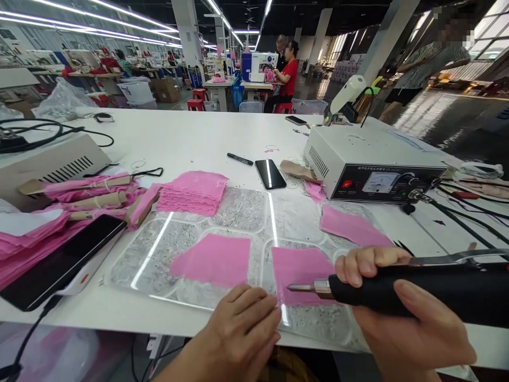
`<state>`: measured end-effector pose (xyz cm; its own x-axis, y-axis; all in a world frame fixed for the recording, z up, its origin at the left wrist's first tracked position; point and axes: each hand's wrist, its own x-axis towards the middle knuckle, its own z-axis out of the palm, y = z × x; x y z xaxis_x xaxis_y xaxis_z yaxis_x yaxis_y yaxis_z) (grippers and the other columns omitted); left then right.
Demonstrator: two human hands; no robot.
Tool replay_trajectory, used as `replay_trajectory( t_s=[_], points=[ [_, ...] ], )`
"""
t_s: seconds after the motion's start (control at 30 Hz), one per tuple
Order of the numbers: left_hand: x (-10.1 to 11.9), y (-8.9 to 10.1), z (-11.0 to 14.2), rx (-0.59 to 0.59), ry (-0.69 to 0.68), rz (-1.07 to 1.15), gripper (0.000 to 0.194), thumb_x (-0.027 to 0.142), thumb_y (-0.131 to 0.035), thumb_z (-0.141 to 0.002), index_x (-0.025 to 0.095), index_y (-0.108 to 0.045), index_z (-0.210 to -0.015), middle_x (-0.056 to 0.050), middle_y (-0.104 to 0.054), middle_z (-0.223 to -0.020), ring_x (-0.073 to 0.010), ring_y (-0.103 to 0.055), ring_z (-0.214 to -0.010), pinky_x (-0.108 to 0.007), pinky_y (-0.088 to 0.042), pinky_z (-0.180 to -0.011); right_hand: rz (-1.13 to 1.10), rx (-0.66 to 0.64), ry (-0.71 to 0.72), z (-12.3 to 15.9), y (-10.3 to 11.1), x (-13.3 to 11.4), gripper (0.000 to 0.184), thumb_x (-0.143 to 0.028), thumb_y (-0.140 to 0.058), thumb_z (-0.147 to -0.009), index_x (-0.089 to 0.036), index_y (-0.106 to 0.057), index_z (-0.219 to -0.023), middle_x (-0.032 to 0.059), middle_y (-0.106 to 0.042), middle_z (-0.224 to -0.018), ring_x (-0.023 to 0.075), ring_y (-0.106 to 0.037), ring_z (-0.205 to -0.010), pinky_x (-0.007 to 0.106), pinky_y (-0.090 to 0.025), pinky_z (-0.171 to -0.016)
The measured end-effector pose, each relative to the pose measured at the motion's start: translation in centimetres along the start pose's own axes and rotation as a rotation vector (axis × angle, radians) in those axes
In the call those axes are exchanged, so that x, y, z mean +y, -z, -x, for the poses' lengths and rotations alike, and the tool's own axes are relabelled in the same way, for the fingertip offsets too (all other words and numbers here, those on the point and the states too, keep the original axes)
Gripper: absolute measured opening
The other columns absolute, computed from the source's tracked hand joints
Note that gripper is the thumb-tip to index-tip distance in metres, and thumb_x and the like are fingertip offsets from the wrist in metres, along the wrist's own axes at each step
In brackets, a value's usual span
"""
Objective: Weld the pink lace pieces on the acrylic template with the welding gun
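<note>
Right fingers (362, 263) clamped round black handpiece (457, 289): probably rigid, weighty; hold mid-barrel. Left fingers (254, 313) curled together.

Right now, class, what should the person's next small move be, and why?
Probably spread the left hand onto the edge of the pink piece to steady it: the right hand holds the tool with its tip over that piece, while the left is curled by its near left corner, not laid flat on it.
</note>
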<state>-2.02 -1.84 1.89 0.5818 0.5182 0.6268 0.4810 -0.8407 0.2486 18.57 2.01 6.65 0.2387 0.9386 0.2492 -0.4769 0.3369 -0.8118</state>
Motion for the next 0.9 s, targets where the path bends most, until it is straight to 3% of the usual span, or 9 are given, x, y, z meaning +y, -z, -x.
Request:
replay_trajectory(
  t_s=[0.13, 0.63, 0.9],
  points=[
    [0.0, 0.0, -0.1, -0.046, 0.013, -0.026, 0.023, 0.017, -0.053, -0.087, 0.009, -0.06, -0.107, -0.013, -0.069, -0.105, -0.0223, -0.061, -0.097, -0.036, -0.051, -0.082, -0.006, -0.034, 0.001, 0.1, -0.4, 0.7, 0.023, -0.036, -0.072, -0.062, -0.02, -0.056, -0.067, -0.0027, -0.046, -0.059, 0.0118, -0.048, -0.049, 0.029, -0.041, -0.047],
    [-0.1, -0.5, 0.6, -0.129, 0.023, -0.045, 0.025, 0.023, -0.051, -0.089, 0.012, -0.058, -0.11, -0.014, -0.067, -0.1, -0.0224, -0.061, -0.096, -0.035, -0.05, -0.082, 0.08, -0.002, 0.058, -0.6, -1.0, 1.8, 0.014, -0.03, -0.067, -0.063, -0.02, -0.059, -0.069, -0.0025, -0.047, -0.06, 0.0128, -0.048, -0.05, 0.031, -0.044, -0.05],
    [-0.1, -0.5, 0.8, -0.167, 0.031, -0.034, 0.026, 0.024, -0.051, -0.089, 0.013, -0.057, -0.112, -0.015, -0.066, -0.105, -0.0237, -0.06, -0.1, -0.036, -0.05, -0.083, 0.126, 0.03, 0.055, -0.7, -1.2, 1.8, 0.02, -0.03, -0.065, -0.062, -0.019, -0.049, -0.058, -0.0034, -0.042, -0.059, 0.0114, -0.046, -0.048, 0.03, -0.042, -0.049]
  ],
)
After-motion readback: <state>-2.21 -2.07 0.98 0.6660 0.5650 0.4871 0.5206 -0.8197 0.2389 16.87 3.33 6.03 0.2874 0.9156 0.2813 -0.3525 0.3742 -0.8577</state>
